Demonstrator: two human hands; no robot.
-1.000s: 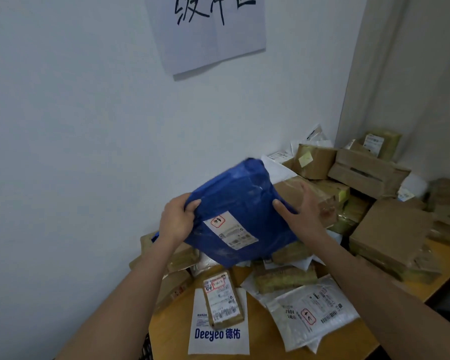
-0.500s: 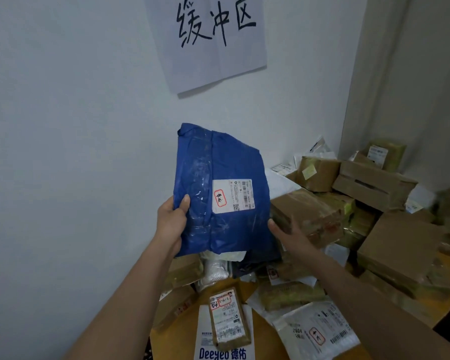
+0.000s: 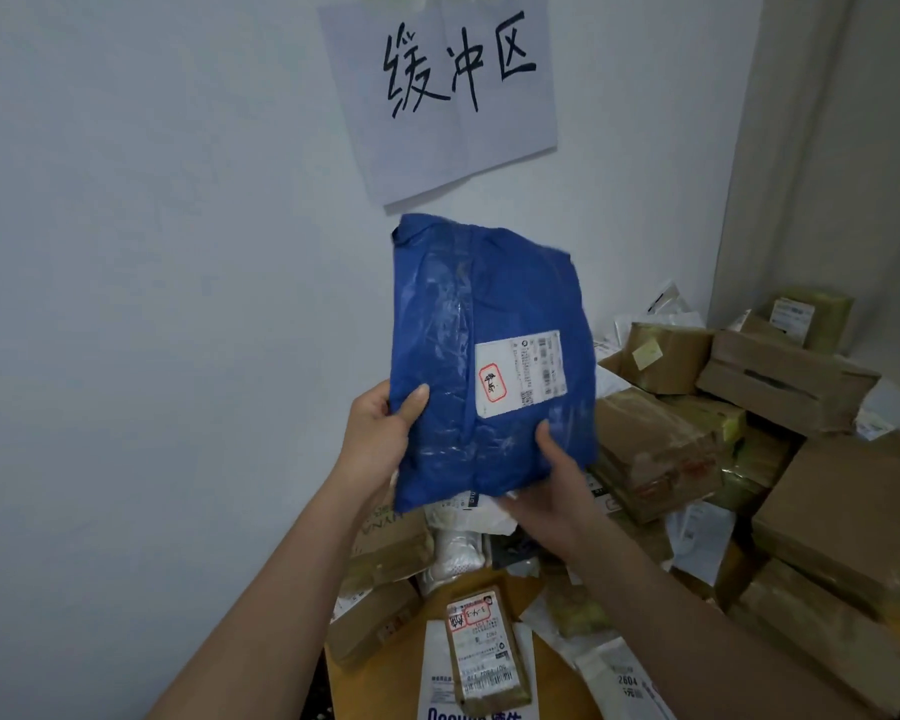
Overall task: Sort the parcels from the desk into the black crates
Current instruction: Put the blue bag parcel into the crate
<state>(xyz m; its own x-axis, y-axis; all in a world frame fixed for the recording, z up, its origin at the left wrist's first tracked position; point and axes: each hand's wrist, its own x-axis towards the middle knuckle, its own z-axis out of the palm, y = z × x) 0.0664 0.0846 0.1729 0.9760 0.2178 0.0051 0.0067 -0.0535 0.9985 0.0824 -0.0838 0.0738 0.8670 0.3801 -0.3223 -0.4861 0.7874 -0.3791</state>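
A: Where is the parcel now?

B: The flat blue plastic mailer bag [image 3: 489,356] is held upright in front of the white wall, above the heap on the surface, its white shipping label [image 3: 521,374] with the red-ringed mark facing the camera. The left hand [image 3: 380,433] grips its lower left edge, thumb across the front; the right hand [image 3: 552,491] supports the lower right corner, thumb on the front and fingers behind.

A: How should this step go?

B: My judgement: read the red mark first, since it likely decides the crate. Keep both grips low and firm, because the slick bag sags. No black crate is in view, so a turn away from the wall will be needed.

A: And compared with a second ago?

B: Then it lay tilted low over the brown cardboard boxes [image 3: 655,449] right of the hands; now it is raised and turned upright. The handwritten paper sign [image 3: 448,90] above shows fully.
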